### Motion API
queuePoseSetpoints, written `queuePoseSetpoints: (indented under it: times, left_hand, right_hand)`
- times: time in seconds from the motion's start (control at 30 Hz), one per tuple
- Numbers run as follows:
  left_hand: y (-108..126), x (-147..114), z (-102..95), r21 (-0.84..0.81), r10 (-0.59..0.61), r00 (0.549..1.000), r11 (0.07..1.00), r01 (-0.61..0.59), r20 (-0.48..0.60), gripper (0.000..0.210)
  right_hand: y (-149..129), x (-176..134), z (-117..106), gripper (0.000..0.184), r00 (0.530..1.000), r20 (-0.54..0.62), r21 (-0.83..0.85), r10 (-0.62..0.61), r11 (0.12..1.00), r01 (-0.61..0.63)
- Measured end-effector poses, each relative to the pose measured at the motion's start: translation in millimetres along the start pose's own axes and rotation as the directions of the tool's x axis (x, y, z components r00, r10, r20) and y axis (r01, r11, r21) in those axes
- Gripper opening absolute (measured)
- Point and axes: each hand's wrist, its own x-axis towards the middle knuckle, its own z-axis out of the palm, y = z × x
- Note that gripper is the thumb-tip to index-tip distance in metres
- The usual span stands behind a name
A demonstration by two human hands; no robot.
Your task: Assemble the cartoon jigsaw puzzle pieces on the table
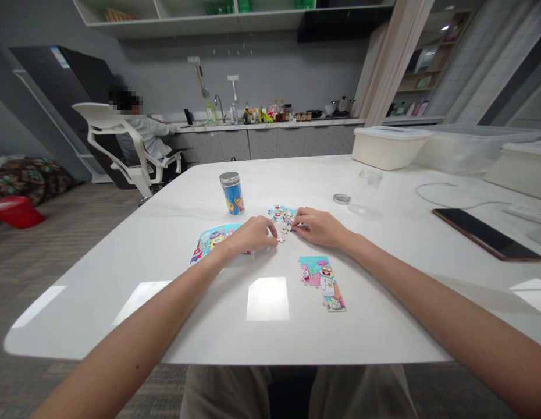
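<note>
My left hand [253,234] is curled at the left of a loose heap of jigsaw puzzle pieces [283,214], its thumb and forefinger closed at the edge of a small puzzle piece [281,239]. Across from it, my right hand [319,226] pinches at the heap's right edge, on a small piece mostly hidden by the fingers. Nearer to me lies a joined puzzle section [325,282] with a pink starfish and a character in a white suit. Under my left forearm, partly covered, rests a colourful cartoon picture sheet [209,240].
A blue cartoon jar [232,193] with a metal lid stands behind my left hand. To the right are a clear jar [365,192], a loose lid [341,199], a phone [486,233], a cable and storage bins [388,146]. A person sits in a white chair [142,139] beyond the table.
</note>
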Motion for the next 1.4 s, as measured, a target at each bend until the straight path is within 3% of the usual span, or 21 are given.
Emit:
queuePoseSetpoints:
  times: [0.37,0.73,1.2,1.4]
  left_hand:
    - [0.0,0.2,0.4,-0.009,0.003,1.000,1.000,-0.003,0.009,0.019]
    - [-0.5,1.5,3.1,-0.017,0.009,1.000,1.000,-0.010,-0.016,0.028]
    - [-2.5,2.9,4.9,-0.074,0.023,0.998,0.997,-0.019,0.055,0.031]
    - [0.7,1.6,3.9,-0.072,0.017,0.999,0.997,-0.014,0.036,0.031]
  right_hand:
    - [0.6,-0.3,0.6,0.015,1.000,-0.005,0.004,-0.002,1.000,0.002]
    - [-5.5,1.2,-2.8,0.014,0.982,0.047,0.167,-0.184,0.971,0.174]
    - [-6.2,4.6,2.4,0.018,0.988,-0.017,0.185,-0.155,0.970,0.156]
    - [-9.0,4.2,-0.8,0.015,0.988,0.015,0.193,-0.154,0.970,0.148]
